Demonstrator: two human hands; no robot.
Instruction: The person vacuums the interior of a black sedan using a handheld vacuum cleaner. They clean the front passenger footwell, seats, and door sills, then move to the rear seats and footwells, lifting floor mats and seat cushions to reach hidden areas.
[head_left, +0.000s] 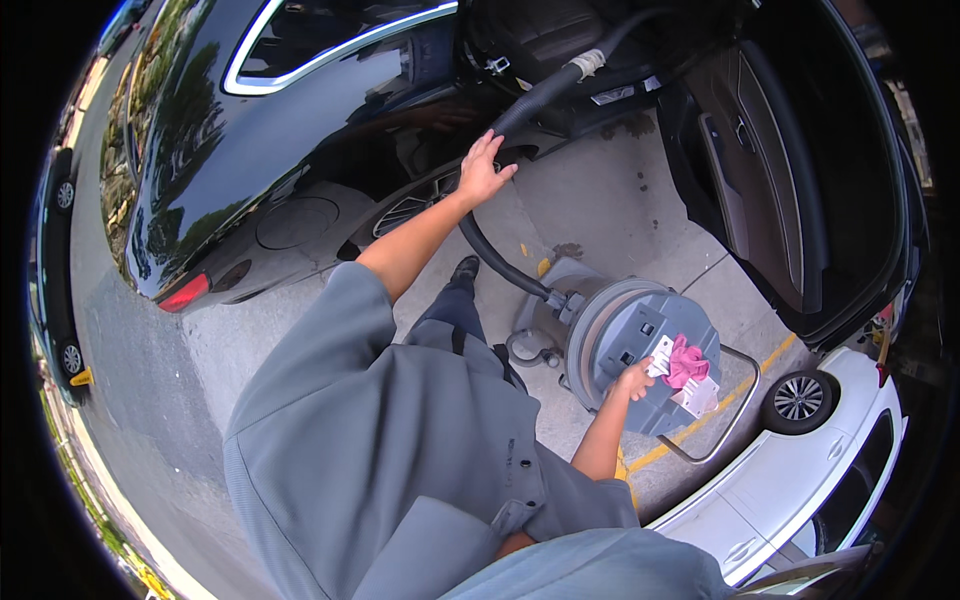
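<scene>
My left hand (484, 174) reaches out over a black corrugated vacuum hose (525, 106). Its fingers lie along the hose and the thumb sticks out to the side. The hose runs from a drum-shaped vacuum cleaner (600, 304) up into the open doorway of a black car (300, 157). At the vacuum's grey lid (675, 315), my right hand (636, 381) has its fingertips at a white slotted piece (660, 357); whether they grip it is unclear. A crumpled pink cloth (687, 361) lies on the lid, between that piece and another white slotted piece (699, 397).
An open car door (772, 172) stands at the upper right. A bent metal push handle (739, 424) juts from the vacuum beside a white car (795, 480). One shoe (466, 268) is on the concrete floor (592, 195), near the black car's rear wheel (405, 214).
</scene>
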